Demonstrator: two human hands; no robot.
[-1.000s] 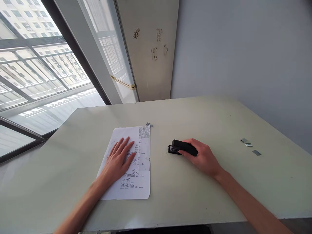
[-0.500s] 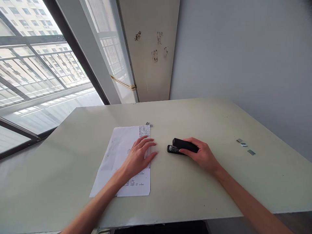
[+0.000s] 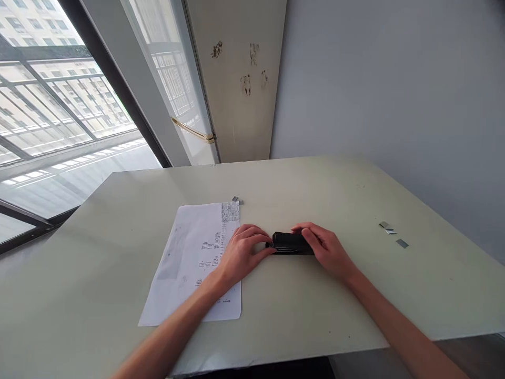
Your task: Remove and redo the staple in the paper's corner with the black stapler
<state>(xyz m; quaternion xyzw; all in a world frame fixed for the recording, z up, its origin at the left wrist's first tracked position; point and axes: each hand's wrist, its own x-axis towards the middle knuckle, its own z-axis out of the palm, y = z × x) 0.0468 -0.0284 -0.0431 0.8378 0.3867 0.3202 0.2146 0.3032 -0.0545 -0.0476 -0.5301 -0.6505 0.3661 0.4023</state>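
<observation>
One paper (image 3: 189, 250) lies flat at the left of the table (image 3: 347, 310), partly under the left forearm (image 3: 185, 316); a careless drag of that arm could skew or crease it. Small grey bits (image 3: 241, 202) sit by its far right corner, where a shifting paper could scatter them. The left hand (image 3: 244, 251) is half curled, fingertips and thumb at the left end of the stapler (image 3: 292, 241); whether they pinch it or merely rest there, one cannot tell. The black stapler lies crosswise between the two hands, right of the paper. With fingertips so near its mouth, a press from above could nip them. The right hand (image 3: 327, 247) grasps its right end; a loose hold might let it twist. Farther right lie three grey strips (image 3: 402, 243), well apart, which a sweeping arm could knock about.
</observation>
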